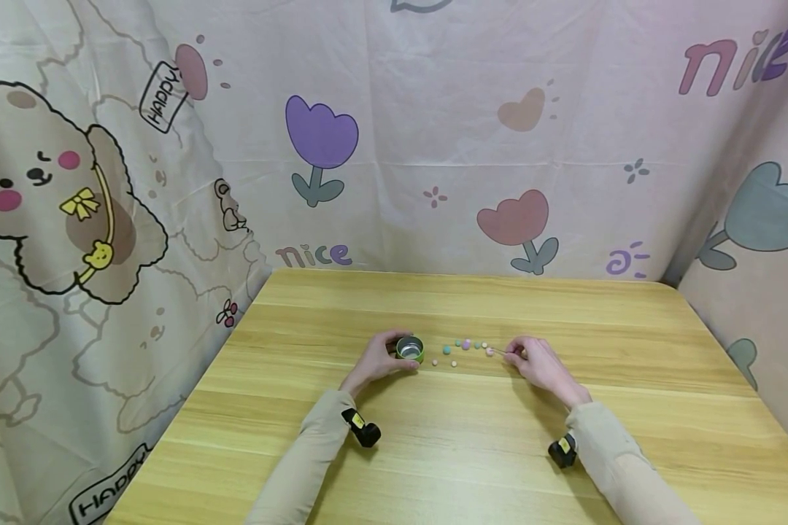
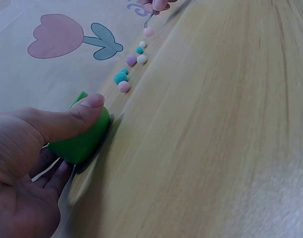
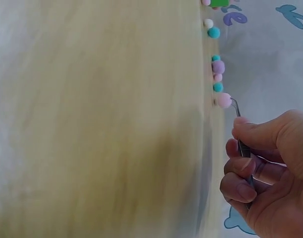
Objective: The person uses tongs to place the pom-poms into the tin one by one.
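Observation:
My left hand (image 1: 379,359) grips a small green tin (image 1: 410,351), thumb on the near side and fingers behind it. Its round mouth faces up and shows a bare metal inside. In my right hand (image 1: 540,366) is a pair of bent-tip tweezers (image 3: 243,148), pinched between thumb and fingers. The tweezer tips touch a light pink pompom (image 3: 224,100) at the right end of a scatter of pompoms. Among the others are a teal pompom (image 1: 446,350), a purple pompom (image 1: 466,345) and a white pompom (image 2: 142,59), all lying between the two hands.
The wooden table (image 1: 460,452) spreads out beneath both hands. A printed cloth (image 1: 420,146) hangs along its back edge, and more cloth hangs at the left and right sides. A black wrist camera (image 1: 362,429) is strapped to the left sleeve, another camera (image 1: 562,450) to the right.

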A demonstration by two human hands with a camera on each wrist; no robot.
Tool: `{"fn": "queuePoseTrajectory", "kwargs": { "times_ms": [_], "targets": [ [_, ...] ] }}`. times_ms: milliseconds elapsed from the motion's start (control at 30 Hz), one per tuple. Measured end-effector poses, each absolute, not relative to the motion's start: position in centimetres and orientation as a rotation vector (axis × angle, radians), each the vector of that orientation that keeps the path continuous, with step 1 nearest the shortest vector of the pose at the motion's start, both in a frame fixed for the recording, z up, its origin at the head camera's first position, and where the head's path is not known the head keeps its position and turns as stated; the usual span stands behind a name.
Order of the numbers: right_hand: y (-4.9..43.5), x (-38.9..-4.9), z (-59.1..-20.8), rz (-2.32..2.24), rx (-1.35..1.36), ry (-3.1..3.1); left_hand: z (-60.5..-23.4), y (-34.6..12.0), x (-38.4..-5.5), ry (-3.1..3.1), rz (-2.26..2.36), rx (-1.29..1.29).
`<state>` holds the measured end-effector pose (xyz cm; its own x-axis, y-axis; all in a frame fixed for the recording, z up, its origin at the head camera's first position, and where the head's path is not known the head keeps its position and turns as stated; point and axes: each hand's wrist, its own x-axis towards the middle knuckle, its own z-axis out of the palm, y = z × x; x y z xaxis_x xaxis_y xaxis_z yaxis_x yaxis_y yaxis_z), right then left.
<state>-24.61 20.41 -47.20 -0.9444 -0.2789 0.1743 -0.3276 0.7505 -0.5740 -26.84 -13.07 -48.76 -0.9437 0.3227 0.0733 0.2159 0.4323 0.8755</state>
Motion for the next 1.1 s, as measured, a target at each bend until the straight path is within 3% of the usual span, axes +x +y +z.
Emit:
{"fn": "queuePoseTrajectory", "kwargs": {
  "times_ms": [1100],
  "targets": [
    [16.3,-23.6,-44.2,1.046,0.603,-2.806,-48.6,-13.0,-26.6,2.563,1.545,0.480]
  ]
}}
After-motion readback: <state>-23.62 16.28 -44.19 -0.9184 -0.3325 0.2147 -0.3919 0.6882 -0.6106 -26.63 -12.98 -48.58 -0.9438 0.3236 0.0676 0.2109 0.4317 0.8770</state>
